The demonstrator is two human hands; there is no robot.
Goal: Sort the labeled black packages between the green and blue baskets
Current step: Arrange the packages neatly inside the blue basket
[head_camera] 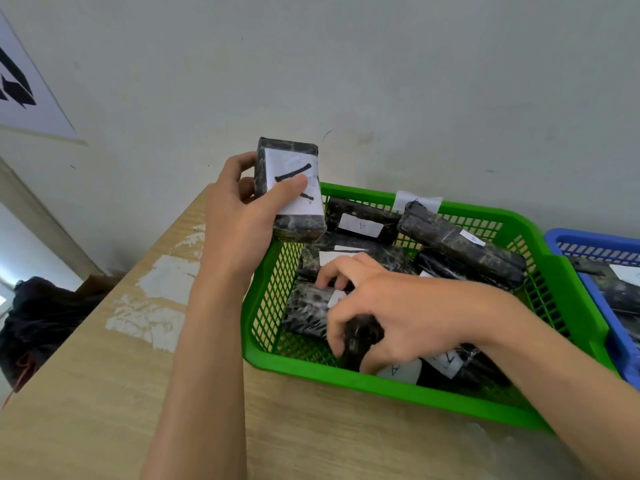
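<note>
My left hand (242, 216) holds a black package (289, 216) upright above the green basket's left rear corner; its white label carries a thick black mark, partly under my thumb. The green basket (408, 393) holds several black wrapped packages with small white labels, some reading "A" (360, 226). My right hand (391, 313) reaches into the basket and is closed around a dark package (360, 337) near the front. The blue basket (568, 239) stands against the green one's right side, with a black labeled package (620, 289) inside.
The baskets sit on a light wooden table (104, 393) with worn white patches, pushed against a pale wall. A printed sheet (24, 91) hangs on the wall at upper left. A dark bag (38, 317) lies beyond the table's left edge.
</note>
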